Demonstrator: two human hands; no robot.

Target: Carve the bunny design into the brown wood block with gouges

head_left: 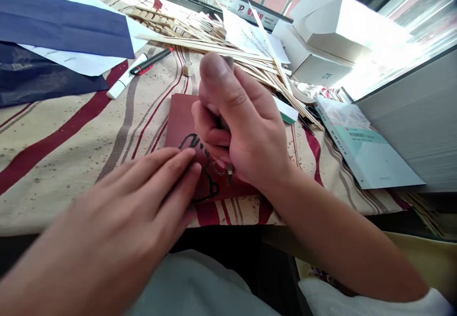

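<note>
A dark red sheet (182,121) with black drawn lines lies on the striped cloth near the table's front edge. My left hand (135,202) lies flat on its left part, fingers stretched out and pressing it down. My right hand (235,121) is closed in a fist round a small cutting tool (229,172), thumb on top. Its metal tip touches the sheet at the black lines. Most of the tool is hidden inside the fist.
A heap of bamboo strips (214,49) lies behind the sheet. A red-and-black marker (150,62), a white stick (124,79), dark blue paper (60,25), white boxes (328,35) and a pale booklet (364,144) surround it. A window runs along the back.
</note>
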